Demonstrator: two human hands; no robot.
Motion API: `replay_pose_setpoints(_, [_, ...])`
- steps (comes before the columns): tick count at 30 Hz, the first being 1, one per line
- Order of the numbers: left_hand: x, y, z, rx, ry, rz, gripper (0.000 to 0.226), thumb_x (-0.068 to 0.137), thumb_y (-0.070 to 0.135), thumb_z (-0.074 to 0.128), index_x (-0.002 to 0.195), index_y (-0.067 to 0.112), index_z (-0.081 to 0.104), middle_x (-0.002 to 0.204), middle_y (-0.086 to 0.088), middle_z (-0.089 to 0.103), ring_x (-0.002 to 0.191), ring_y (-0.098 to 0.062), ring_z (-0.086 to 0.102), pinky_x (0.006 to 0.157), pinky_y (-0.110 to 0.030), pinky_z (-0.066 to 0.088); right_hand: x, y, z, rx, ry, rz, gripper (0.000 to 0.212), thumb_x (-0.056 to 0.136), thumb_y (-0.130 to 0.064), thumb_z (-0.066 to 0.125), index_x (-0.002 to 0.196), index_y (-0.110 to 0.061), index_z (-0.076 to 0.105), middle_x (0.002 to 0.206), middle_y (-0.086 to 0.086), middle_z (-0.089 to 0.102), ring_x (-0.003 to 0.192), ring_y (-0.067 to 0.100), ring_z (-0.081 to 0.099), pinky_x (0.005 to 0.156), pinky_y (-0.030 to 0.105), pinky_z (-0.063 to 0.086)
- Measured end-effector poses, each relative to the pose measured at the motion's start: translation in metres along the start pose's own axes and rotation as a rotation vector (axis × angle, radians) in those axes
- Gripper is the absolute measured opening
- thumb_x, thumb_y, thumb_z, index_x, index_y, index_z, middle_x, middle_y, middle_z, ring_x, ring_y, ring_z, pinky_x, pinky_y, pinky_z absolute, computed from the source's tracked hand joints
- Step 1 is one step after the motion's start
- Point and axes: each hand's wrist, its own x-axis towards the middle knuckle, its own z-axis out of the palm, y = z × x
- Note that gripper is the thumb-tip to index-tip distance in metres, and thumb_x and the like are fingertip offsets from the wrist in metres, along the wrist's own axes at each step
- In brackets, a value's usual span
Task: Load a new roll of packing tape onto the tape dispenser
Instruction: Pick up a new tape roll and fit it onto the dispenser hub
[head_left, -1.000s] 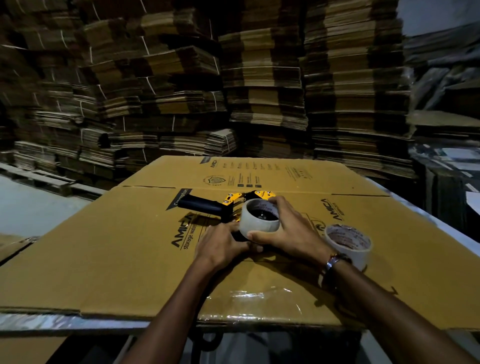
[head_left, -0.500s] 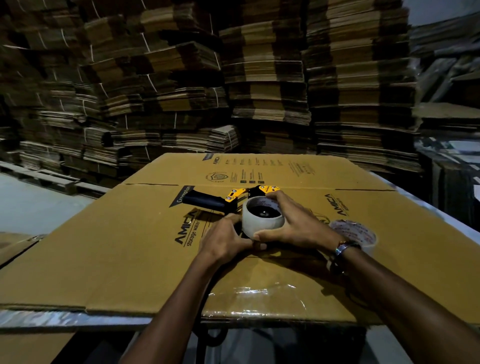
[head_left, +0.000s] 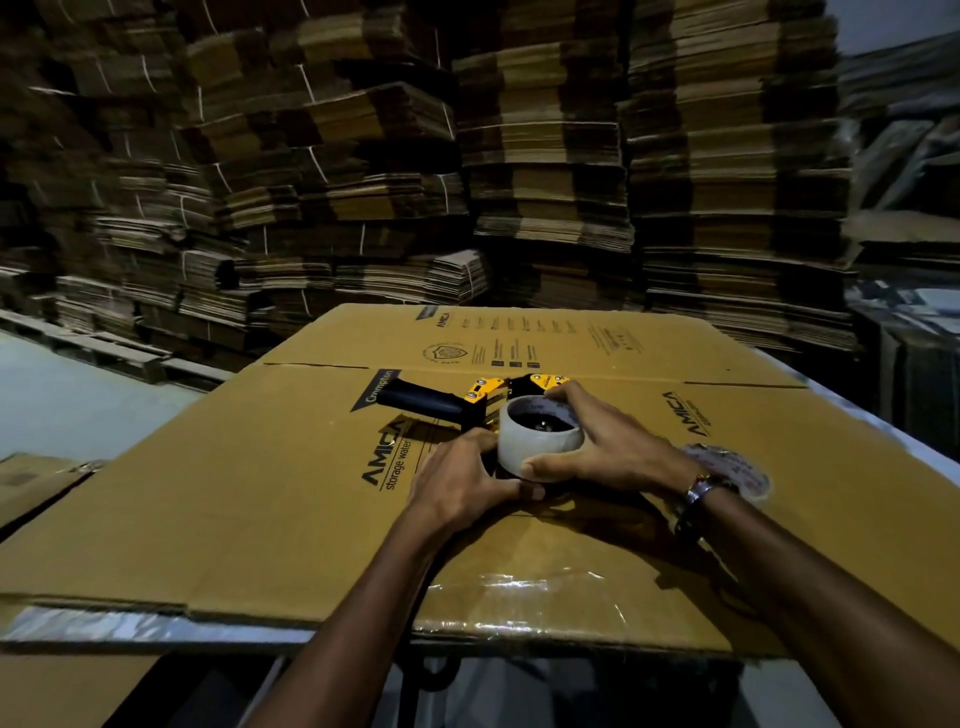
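A yellow and black tape dispenser (head_left: 470, 402) lies flat on a flattened cardboard box (head_left: 260, 493), its black handle pointing left. A pale roll of packing tape (head_left: 540, 447) sits on the dispenser's hub area. My right hand (head_left: 608, 447) wraps around the roll from the right, thumb on its near side, fingers over the far rim. My left hand (head_left: 462, 480) rests at the roll's lower left, gripping the dispenser's near edge. The hub under the roll is hidden.
A second tape roll (head_left: 737, 467) lies on the cardboard behind my right wrist, partly hidden. Tall stacks of flattened cartons (head_left: 545, 156) fill the background. The table's front edge (head_left: 130, 626) shows under the cardboard, and the floor lies to the left.
The hands and roll stay together on the dispenser. The view has shifted slightly, so my right wrist covers more of the second roll.
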Motion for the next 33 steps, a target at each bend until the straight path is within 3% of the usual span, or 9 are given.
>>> replay_pose_setpoints(4, [0.000, 0.000, -0.001, 0.034, -0.037, 0.036, 0.083, 0.066, 0.062, 0.080, 0.134, 0.022, 0.056, 0.133, 0.007, 0.058, 0.112, -0.014, 0.056, 0.093, -0.040, 0.050, 0.001, -0.004, -0.006, 0.015, -0.044, 0.003, 0.082, 0.072, -0.057, 0.078, 0.136, -0.029, 0.035, 0.130, -0.009, 0.046, 0.114, 0.015, 0.054, 0.093, 0.039, 0.054])
replay_pose_setpoints(7, [-0.001, 0.001, -0.003, 0.055, -0.105, 0.037, 0.104, 0.053, 0.076, 0.072, 0.140, 0.024, 0.048, 0.138, 0.005, 0.053, 0.121, -0.019, 0.053, 0.104, -0.045, 0.043, -0.002, -0.001, -0.003, 0.039, -0.023, 0.000, 0.080, 0.072, -0.057, 0.079, 0.133, -0.031, 0.035, 0.133, -0.007, 0.049, 0.113, 0.014, 0.055, 0.092, 0.038, 0.055])
replay_pose_setpoints(11, [0.001, -0.003, -0.003, -0.211, -0.116, 0.021, 0.122, 0.048, 0.068, 0.081, 0.150, 0.043, 0.020, 0.144, 0.005, 0.049, 0.128, -0.020, 0.050, 0.108, -0.047, 0.044, -0.002, 0.001, 0.000, 0.045, -0.005, -0.010, 0.084, 0.070, -0.060, 0.079, 0.135, -0.031, 0.034, 0.137, -0.005, 0.049, 0.116, 0.015, 0.054, 0.094, 0.038, 0.054])
replay_pose_setpoints(18, [0.005, -0.007, 0.000, -0.298, -0.137, 0.135, 0.102, 0.057, 0.054, 0.087, 0.144, 0.043, 0.035, 0.135, 0.017, 0.054, 0.122, -0.008, 0.054, 0.100, -0.041, 0.053, -0.008, 0.000, 0.009, 0.004, 0.091, -0.040, 0.084, 0.072, -0.058, 0.078, 0.139, -0.031, 0.034, 0.141, -0.007, 0.047, 0.120, 0.012, 0.051, 0.093, 0.025, 0.047])
replay_pose_setpoints(24, [0.007, -0.011, 0.000, -0.283, -0.145, 0.180, 0.104, 0.059, 0.052, 0.088, 0.147, 0.040, 0.034, 0.140, 0.015, 0.053, 0.127, -0.008, 0.053, 0.104, -0.041, 0.050, -0.012, 0.002, 0.022, -0.015, 0.153, -0.057, 0.102, 0.072, -0.060, 0.077, 0.152, -0.030, 0.021, 0.148, -0.007, 0.036, 0.131, 0.012, 0.042, 0.100, 0.025, 0.039])
replay_pose_setpoints(33, [0.010, -0.014, -0.001, -0.242, -0.149, 0.200, 0.101, 0.059, 0.049, 0.090, 0.144, 0.044, 0.035, 0.140, 0.018, 0.052, 0.131, -0.008, 0.049, 0.107, -0.044, 0.047, -0.020, 0.002, 0.034, 0.038, 0.229, -0.107, 0.096, 0.074, -0.054, 0.079, 0.149, -0.032, 0.023, 0.139, -0.008, 0.040, 0.126, 0.005, 0.040, 0.104, 0.028, 0.041])
